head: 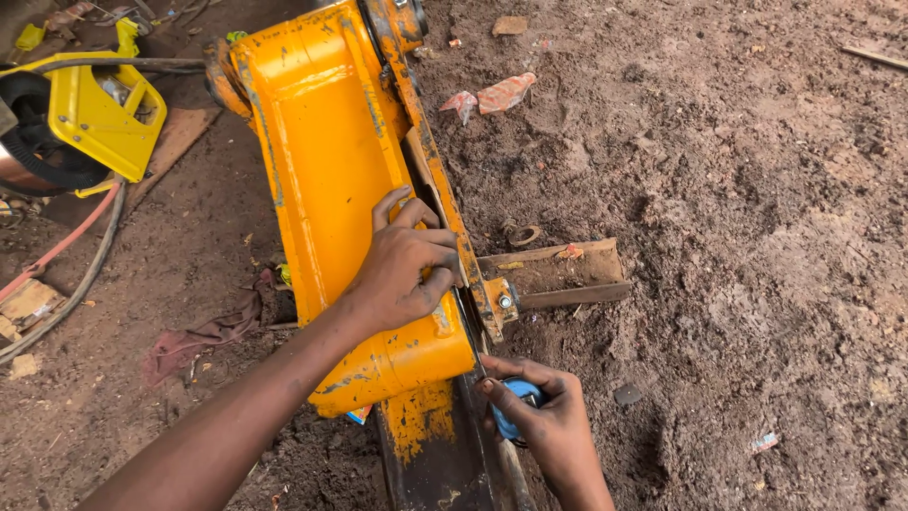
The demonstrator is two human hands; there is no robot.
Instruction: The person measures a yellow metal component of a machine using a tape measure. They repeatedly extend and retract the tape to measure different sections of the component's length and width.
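Large orange-yellow painted steel machine arm (331, 180), chipped and rust-streaked, lying lengthwise on bare brown dirt ground (757, 237), its lower end over a dark steel beam (445, 464); left hand (407, 265) laid flat on the arm's right edge, fingers spread and curled over the rim, pressing on it rather than clamped around anything; right hand (544, 421) low beside the dark beam, fingers closed around a small blue round tape-measure case (515, 402), thumb on top; small bolted yellow bracket (499, 303) on the arm's side, just right of the left hand; weathered wooden plank (558, 274) under the arm, sticking out to the right on the dirt; rusty metal ring (522, 234) on the soil just above the plank; yellow machine housing with black hose (90, 118) at upper left, well apart; crumpled red-and-white wrapper (497, 95) on the ground near the arm's upper end; dark red rag (203, 336) on the dirt to the left
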